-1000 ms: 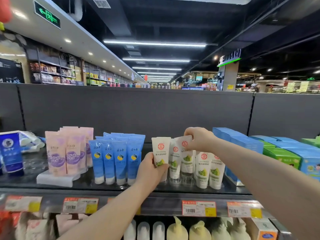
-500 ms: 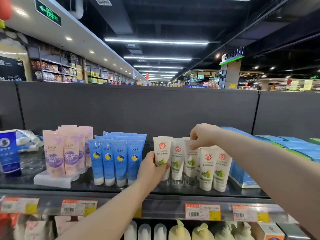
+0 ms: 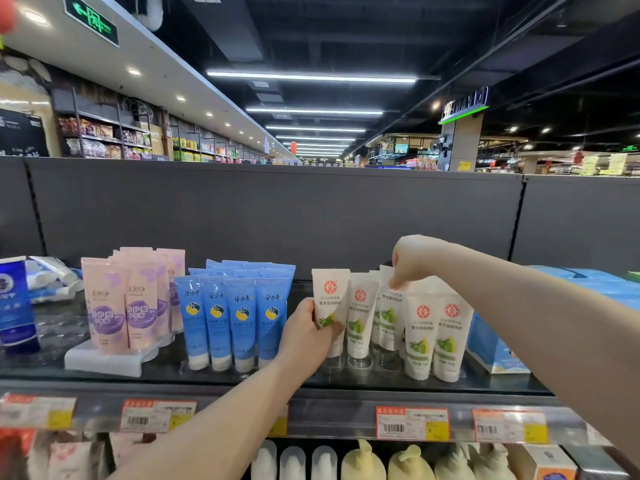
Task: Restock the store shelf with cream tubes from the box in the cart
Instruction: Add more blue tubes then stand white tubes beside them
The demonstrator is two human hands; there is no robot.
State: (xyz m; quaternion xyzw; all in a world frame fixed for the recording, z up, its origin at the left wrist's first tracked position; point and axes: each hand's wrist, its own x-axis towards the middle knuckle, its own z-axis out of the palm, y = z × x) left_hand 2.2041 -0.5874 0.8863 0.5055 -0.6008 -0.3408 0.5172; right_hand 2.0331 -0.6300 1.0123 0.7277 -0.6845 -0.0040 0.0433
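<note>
At the bottom edge of the frame, the lower tier shows three white bottle tops point(image 3: 292, 462) and two yellow pump bottles point(image 3: 384, 462). Above them, the price rail point(image 3: 329, 410) carries four fully visible price tags point(image 3: 412, 422); a fifth is partly hidden behind the left forearm. Both forearms reach up from the lower frame to the shelf point(image 3: 166, 370). The left hand point(image 3: 308, 336) grips the leftmost cream tube point(image 3: 330, 299) around its lower half, fingers curled across the label; whether its cap touches the shelf cannot be told. The right hand point(image 3: 414, 259) pinches the top seam of a rear cream tube point(image 3: 388, 306) from above. Six cream tubes point(image 3: 420, 337) can be counted right of centre, caps down: two side by side at front right, four further back. Left of them stand four blue tubes point(image 3: 239, 317) in a front row, with further rows behind, count unclear. Next come two pink tubes point(image 3: 121, 306) in front of others on a clear stand point(image 3: 104, 362), then one dark blue tube point(image 3: 15, 306) at the left edge. Blue boxes point(image 3: 495, 351) sit just beside the cream tubes on the right. A bare strip of shelf runs along the front edge, and bare surface lies between the stand and the dark blue tube. A grey back panel point(image 3: 277, 216) closes the rear.
</note>
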